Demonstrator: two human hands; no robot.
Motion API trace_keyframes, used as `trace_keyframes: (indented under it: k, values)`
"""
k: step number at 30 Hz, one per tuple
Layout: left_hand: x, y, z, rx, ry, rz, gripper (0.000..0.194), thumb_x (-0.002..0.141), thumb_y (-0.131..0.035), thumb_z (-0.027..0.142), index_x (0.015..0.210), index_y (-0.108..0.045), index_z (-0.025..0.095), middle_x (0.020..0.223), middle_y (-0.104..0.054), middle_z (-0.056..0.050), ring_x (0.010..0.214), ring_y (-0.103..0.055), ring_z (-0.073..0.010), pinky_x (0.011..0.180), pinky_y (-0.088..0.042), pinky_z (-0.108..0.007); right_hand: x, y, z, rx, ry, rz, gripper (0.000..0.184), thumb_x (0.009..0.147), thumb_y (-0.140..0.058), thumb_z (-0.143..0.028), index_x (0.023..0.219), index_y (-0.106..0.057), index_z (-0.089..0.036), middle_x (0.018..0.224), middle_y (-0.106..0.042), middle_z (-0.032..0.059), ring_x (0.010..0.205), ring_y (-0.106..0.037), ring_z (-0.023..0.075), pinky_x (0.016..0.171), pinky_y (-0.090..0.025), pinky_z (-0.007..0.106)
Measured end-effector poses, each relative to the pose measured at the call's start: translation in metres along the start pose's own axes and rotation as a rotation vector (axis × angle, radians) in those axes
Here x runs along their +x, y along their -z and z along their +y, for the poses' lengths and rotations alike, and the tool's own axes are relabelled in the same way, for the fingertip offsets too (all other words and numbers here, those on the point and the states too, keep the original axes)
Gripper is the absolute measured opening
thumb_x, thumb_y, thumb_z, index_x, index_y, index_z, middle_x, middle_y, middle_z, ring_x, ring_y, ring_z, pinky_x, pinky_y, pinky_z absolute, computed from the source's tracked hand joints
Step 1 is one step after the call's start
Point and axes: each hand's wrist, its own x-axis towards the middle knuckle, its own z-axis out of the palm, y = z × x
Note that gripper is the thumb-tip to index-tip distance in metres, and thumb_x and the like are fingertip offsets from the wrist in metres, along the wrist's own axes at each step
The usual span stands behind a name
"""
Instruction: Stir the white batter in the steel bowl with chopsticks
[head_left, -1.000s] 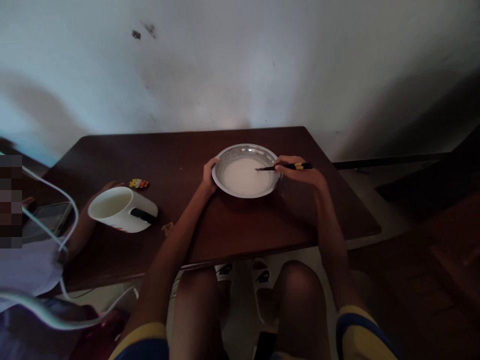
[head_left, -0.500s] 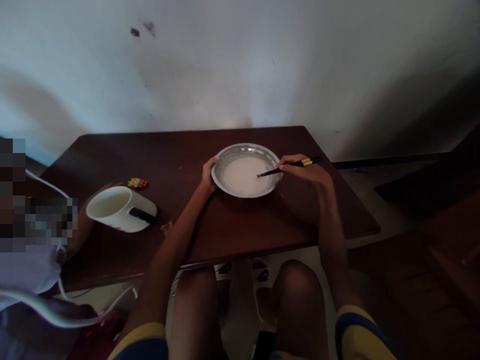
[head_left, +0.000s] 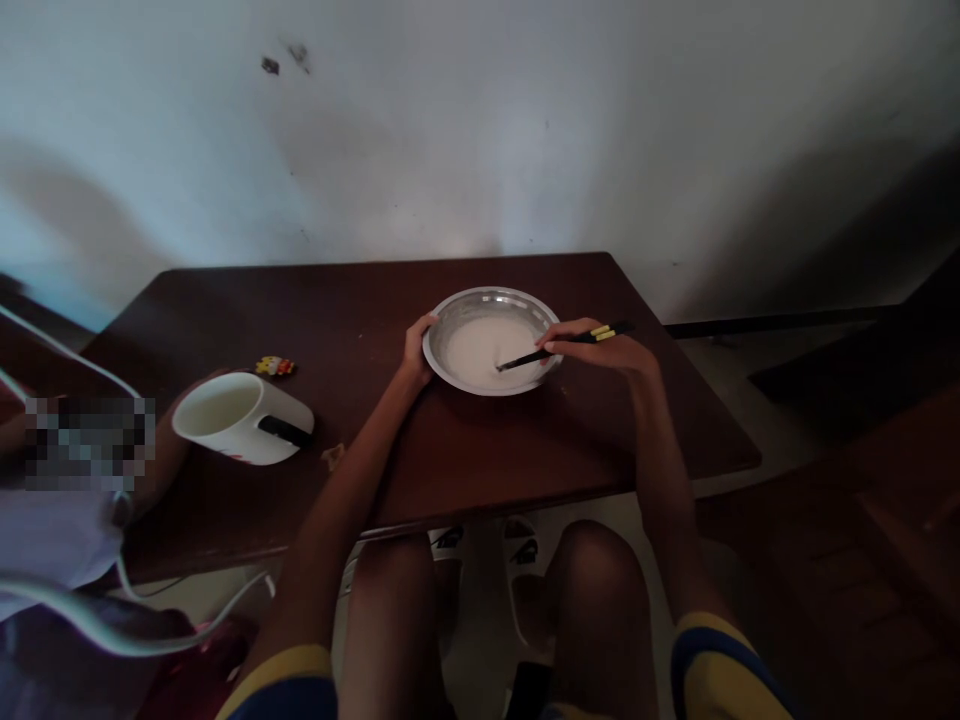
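A round metal bowl stands on the dark table, holding a pale, whitish batter-like liquid. My left hand grips the bowl's left rim, thumb on top and the other fingers hidden beneath it. Over the right rim, my right hand is closed round black chopsticks with yellow bands near their upper end. Their tips dip into the liquid near the middle front of the bowl.
On the left of the table is a white pitcher with a black handle. A small colourful figurine lies behind it, and a crumpled scrap beside it. Another person sits at the left, near white cables.
My right hand has moved the chopsticks left and toward me through the liquid. My left hand stays on the rim. At the far left, the other person has shifted.
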Motion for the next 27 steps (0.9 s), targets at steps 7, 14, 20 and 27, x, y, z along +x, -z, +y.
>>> trace_keyframes:
  k: [7, 14, 20, 27]
  values:
    - [0.003, 0.002, -0.003, -0.013, -0.012, -0.008, 0.023, 0.073, -0.08, 0.037, 0.086, -0.076, 0.019, 0.086, -0.082, -0.01, 0.105, -0.079, -0.0394, 0.086, -0.065, -0.043, 0.006, -0.008, 0.003, -0.074, -0.055, 0.183, 0.026, 0.098, -0.059, -0.042, 0.098, -0.074, -0.022, 0.1, -0.078, 0.0069, 0.097, -0.068, 0.0247, 0.086, -0.051, 0.037]
    - [0.008, 0.005, -0.006, -0.015, 0.005, 0.011, 0.019, 0.072, -0.079, 0.036, 0.079, -0.073, 0.019, 0.079, -0.08, -0.008, 0.099, -0.079, -0.0362, 0.082, -0.065, -0.04, 0.002, -0.006, -0.007, -0.012, 0.046, -0.067, 0.038, 0.099, -0.06, -0.054, 0.102, -0.077, -0.021, 0.101, -0.079, 0.0073, 0.094, -0.067, 0.0226, 0.085, -0.05, 0.035]
    - [0.011, 0.008, -0.008, -0.031, -0.017, -0.019, 0.018, 0.073, -0.079, 0.036, 0.078, -0.073, 0.02, 0.079, -0.08, -0.006, 0.099, -0.08, -0.0355, 0.083, -0.065, -0.04, 0.005, -0.008, 0.005, -0.106, -0.015, 0.13, 0.034, 0.099, -0.057, -0.049, 0.106, -0.073, -0.021, 0.104, -0.078, 0.0082, 0.096, -0.068, 0.0239, 0.086, -0.051, 0.036]
    - [0.01, 0.008, -0.007, -0.041, -0.014, -0.041, 0.019, 0.072, -0.081, 0.036, 0.08, -0.074, 0.02, 0.08, -0.081, -0.008, 0.1, -0.079, -0.0381, 0.083, -0.064, -0.042, 0.003, -0.01, -0.008, -0.043, 0.066, -0.1, 0.04, 0.101, -0.057, -0.054, 0.108, -0.077, -0.02, 0.106, -0.08, 0.0083, 0.098, -0.069, 0.0231, 0.087, -0.052, 0.035]
